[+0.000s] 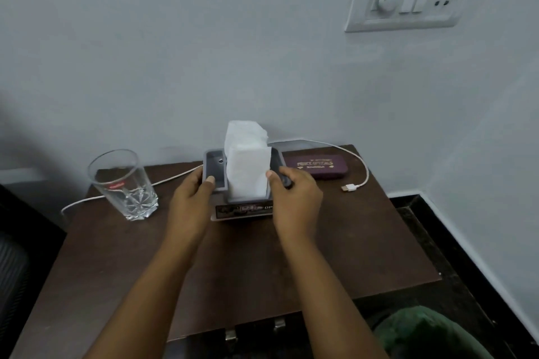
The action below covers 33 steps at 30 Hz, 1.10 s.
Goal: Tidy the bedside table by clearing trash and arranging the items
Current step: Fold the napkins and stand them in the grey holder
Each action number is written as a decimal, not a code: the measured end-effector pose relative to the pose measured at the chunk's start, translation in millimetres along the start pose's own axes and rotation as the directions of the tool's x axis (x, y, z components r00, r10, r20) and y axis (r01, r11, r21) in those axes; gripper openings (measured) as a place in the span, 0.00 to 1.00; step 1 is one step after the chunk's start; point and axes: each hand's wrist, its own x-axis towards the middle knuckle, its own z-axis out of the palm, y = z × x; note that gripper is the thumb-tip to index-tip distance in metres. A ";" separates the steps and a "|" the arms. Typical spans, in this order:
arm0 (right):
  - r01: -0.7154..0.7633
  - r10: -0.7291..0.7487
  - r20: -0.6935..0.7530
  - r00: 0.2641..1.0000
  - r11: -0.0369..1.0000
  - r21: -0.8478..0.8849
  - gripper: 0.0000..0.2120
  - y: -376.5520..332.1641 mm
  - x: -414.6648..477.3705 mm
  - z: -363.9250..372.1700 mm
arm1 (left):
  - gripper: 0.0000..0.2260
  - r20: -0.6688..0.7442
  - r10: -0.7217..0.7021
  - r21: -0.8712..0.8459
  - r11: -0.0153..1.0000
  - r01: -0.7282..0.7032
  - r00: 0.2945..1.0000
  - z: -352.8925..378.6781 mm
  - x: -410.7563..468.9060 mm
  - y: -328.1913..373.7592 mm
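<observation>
Toward the back edge of the table (364, 242), midway along it, both hands grip a grey tissue holder (214, 166). The left hand (192, 192) curls its fingers round the left end, thumb on the rim. The right hand (294, 192) clasps the right end, thumb beside the white tissues (248, 166). The holder sits on a flat printed box (245, 210). To shift it well, keep both ends level and slow, since the soft upright paper could flop. The holder looks rigid, matte and rectangular. A faceted clear glass (122, 183) stands near the left edge, and a purple case (316, 167) and a white cable (360, 169) lie toward the back right corner.
</observation>
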 end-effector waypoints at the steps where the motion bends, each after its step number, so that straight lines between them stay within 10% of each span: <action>1: 0.006 -0.006 0.013 1.000 1.000 -0.004 0.16 -0.6 0.0 9.6 | 0.14 -0.011 0.000 -0.002 1.000 0.000 1.000 -4.7 4.2 -4.9; 22: 0.099 -0.099 0.013 0.995 0.995 0.020 0.19 -1.3 -3.8 37.3 | 0.22 -0.200 0.049 0.181 0.983 -0.012 0.979 -15.9 12.9 -6.9; 33: 0.056 -0.052 -0.027 0.998 0.983 0.175 0.18 -39.3 -49.7 -22.6 | 0.17 -0.083 0.299 0.187 0.942 -0.279 0.951 -37.2 -84.5 24.7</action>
